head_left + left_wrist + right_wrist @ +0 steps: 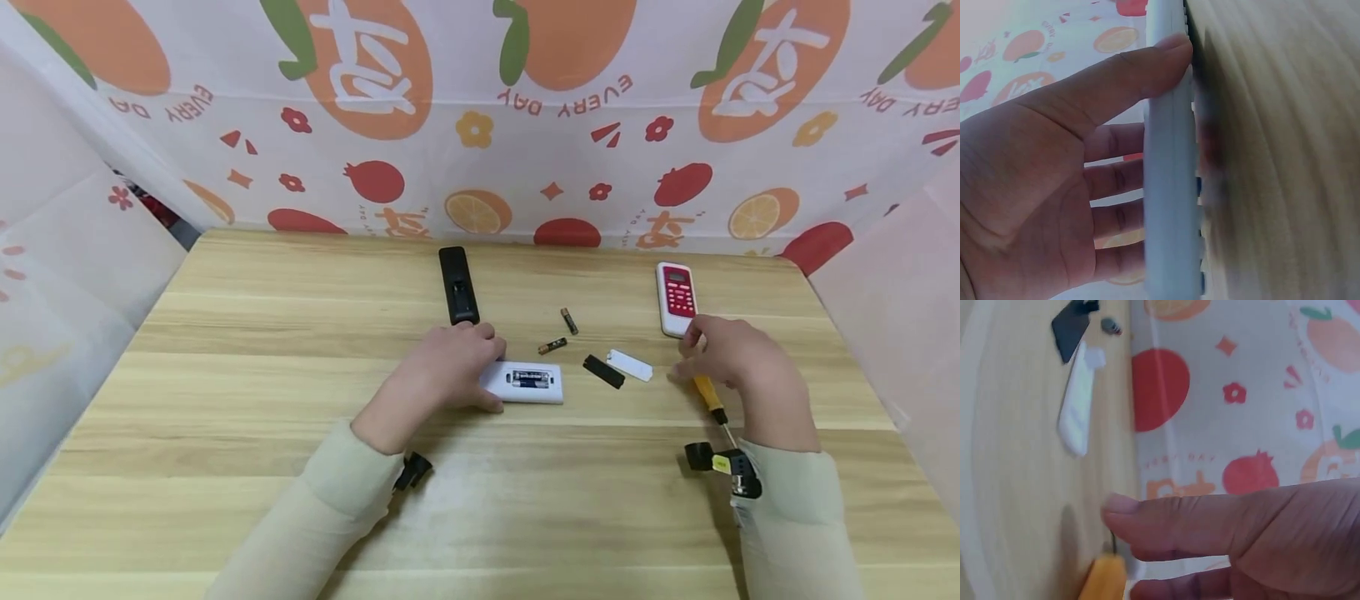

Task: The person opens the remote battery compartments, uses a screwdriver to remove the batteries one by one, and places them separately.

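Note:
My left hand [442, 367] holds a white remote control [536, 393] by its left end, thumb along the near edge and fingers along the far edge. The remote lies back up, its battery bay uncovered with batteries [529, 379] inside. In the left wrist view, the remote's side [1169, 187] stands between thumb and fingers. My right hand [738, 358] hovers over a screwdriver [707, 392] with a yellow-orange handle, fingers loosely bent. Nothing shows between thumb and fingers in the right wrist view, where the handle [1104, 581] lies below; whether they touch it I cannot tell.
A black remote [457, 283] lies behind my left hand. Two loose batteries [552, 346] and a black battery cover [603, 372] beside a white cover [630, 365] lie mid-table. A red-and-white remote [677, 300] lies beyond my right hand. A fruit-printed curtain [525, 167] borders the back edge.

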### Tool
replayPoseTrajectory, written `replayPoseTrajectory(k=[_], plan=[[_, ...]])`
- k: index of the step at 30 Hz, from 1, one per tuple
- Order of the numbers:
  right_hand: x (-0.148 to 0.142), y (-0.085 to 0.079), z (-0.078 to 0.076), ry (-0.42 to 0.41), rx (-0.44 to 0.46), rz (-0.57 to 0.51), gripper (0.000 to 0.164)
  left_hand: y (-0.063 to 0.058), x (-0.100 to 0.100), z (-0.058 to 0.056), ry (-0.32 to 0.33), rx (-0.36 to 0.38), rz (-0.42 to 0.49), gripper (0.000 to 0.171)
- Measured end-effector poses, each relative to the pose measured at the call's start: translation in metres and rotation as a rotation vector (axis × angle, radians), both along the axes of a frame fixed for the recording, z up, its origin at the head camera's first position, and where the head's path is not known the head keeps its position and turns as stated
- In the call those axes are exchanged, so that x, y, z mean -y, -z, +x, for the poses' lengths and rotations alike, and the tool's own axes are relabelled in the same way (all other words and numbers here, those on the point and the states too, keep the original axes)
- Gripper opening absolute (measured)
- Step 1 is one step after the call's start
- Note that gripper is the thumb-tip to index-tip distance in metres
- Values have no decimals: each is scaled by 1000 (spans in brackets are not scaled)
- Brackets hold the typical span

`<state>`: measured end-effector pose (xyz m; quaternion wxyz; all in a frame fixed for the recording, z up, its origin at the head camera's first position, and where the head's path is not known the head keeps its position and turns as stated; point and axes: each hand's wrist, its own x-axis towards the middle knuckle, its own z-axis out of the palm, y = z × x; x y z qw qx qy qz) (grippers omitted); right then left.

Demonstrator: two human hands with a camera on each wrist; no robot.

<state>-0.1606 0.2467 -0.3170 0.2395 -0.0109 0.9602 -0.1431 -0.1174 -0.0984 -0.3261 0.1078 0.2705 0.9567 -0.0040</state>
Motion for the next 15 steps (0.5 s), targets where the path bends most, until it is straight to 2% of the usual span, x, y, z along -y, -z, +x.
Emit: replayPoseTrajectory(k=[3,7,11,15], plan=[[-4,6,-3,32,118,-47,57,3,0,0,-2,-4,-3,59],[-2,11,-6,45,170,-86,52,5,1,-2,-3,1,-8,58],[1,12,-7,-10,132,-57,39,6,0,-3,-1,14,-13,60],[6,4,-5,-91,3,-19,28,5,-2,-3,6,12,-10,59]])
